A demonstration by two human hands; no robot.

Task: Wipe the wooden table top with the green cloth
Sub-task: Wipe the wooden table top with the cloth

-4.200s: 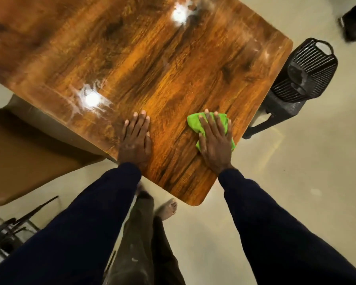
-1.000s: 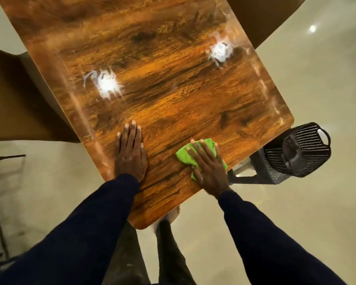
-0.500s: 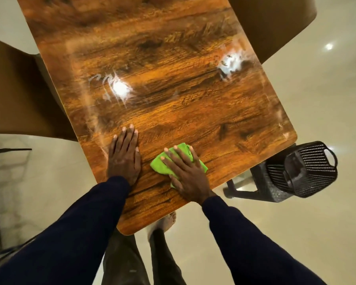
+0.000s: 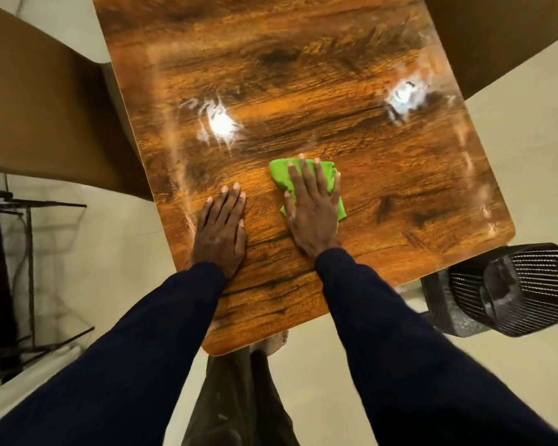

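Observation:
The glossy wooden table top [image 4: 303,75] fills the upper middle of the head view, with two bright light reflections on it. A folded green cloth [image 4: 279,173] lies on the table near its middle. My right hand [image 4: 313,210] presses flat on the cloth with straight fingers and covers most of it. My left hand [image 4: 221,230] rests flat on the bare wood just left of the cloth, fingers straight and together. Both forearms wear dark blue sleeves.
A black plastic slatted chair [image 4: 512,288] stands at the table's right near corner. Brown seats [image 4: 45,107] flank the table on the left and at the top right [image 4: 496,33]. A black metal frame [image 4: 10,268] stands on the pale floor at left.
My right hand has slid the cloth away from the near edge toward the table's middle. The left hand stays flat on the wood, now further in from the table's left edge.

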